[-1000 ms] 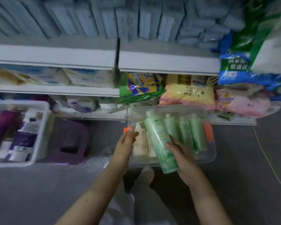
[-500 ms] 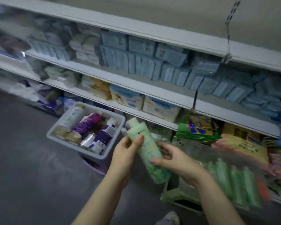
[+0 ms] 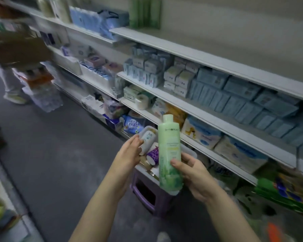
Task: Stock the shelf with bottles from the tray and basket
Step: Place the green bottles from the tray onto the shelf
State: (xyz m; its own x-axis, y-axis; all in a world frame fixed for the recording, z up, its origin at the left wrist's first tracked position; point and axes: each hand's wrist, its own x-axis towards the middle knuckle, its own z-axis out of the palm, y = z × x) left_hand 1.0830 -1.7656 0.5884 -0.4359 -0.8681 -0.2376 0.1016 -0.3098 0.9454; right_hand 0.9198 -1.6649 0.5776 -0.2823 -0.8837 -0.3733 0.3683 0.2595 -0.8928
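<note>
Dim, cool, even light fills your view. It falls from above, so the wall [image 3: 234, 28] over the top shelf is the brightest area, and each shelf board [image 3: 217, 65] casts a soft shadow on the goods beneath it. Focus is best at the centre: the lettering on the green bottle [image 3: 169, 151] is partly legible, and your right hand [image 3: 194, 175] gripping it has clean outlines. Towards the edges the picture smears. The person [image 3: 12, 55] at upper left is streaked by motion blur, as are the bags [image 3: 285, 191] at lower right. The wide lens slants the shelf lines steeply towards the corners. The floor [image 3: 51, 145] reads as flat dark grey.
</note>
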